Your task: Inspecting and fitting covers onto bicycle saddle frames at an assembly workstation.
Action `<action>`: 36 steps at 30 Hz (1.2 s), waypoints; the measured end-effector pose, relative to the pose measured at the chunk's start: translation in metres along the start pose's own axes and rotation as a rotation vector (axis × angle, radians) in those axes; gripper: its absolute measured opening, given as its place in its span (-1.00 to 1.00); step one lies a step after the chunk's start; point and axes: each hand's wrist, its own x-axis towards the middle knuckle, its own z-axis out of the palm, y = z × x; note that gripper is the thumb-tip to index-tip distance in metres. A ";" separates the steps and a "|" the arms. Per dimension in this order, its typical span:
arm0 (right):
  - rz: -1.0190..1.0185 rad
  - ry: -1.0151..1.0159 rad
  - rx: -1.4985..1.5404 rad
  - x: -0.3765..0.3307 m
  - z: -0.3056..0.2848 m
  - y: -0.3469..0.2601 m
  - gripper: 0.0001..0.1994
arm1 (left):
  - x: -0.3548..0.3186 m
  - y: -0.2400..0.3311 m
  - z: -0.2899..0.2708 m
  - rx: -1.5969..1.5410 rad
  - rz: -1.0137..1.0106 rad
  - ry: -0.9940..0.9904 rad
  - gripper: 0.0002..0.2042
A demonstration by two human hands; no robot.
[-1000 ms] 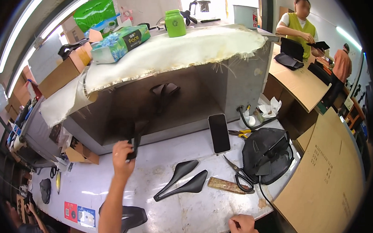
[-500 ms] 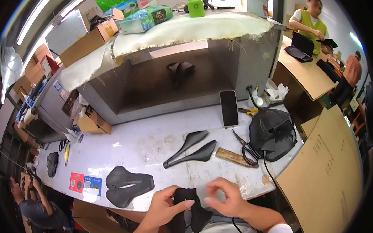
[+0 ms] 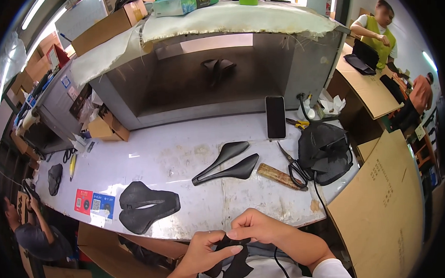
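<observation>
At the table's front edge, close to my body, I hold a soft black bike saddle cover (image 3: pixel 239 268). My left hand (image 3: pixel 206 250) is closed on its left side, thumb across the top. My right hand (image 3: pixel 256 227) pinches its upper edge, the fingertips meeting my left hand's. Between and behind the fingers, part of the cover is hidden; its wide lobes hang down. Ahead on the white table (image 3: pixel 168 136) lies a glossy black split saddle shell (image 3: pixel 234 169). Left of it rests a matte black saddle piece (image 3: pixel 141 204) with a central slot.
To the right lie a worn wooden bar (image 3: pixel 278 175), scissors (image 3: pixel 296 170), a phone (image 3: pixel 275 118), yellow-handled pliers (image 3: pixel 297 123) and a black mesh bundle (image 3: pixel 325 152). Behind stands a grey open-fronted box (image 3: pixel 196 110). Cardboard (image 3: pixel 384 206) flanks the right edge. Co-workers are at both sides.
My right hand, apart with curled fingers before, has come left onto the cover's upper edge and pinches it. The cover has tilted and sits lower. My view has shifted slightly.
</observation>
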 end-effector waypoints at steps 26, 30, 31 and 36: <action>-0.558 0.314 -0.554 -0.007 0.027 0.013 -0.71 | 0.004 -0.024 0.005 -0.857 -0.089 0.137 -0.85; -0.508 0.290 -0.274 -0.003 0.035 0.014 -0.69 | 0.005 -0.027 0.003 -1.102 -0.198 -0.019 -0.82; -0.458 0.319 -0.268 -0.004 0.034 0.016 -0.71 | 0.007 -0.027 0.004 -1.101 -0.189 0.015 -0.81; -0.344 0.141 -0.167 -0.006 0.016 0.028 -0.74 | 0.010 -0.023 0.005 -0.990 -0.105 0.163 -0.83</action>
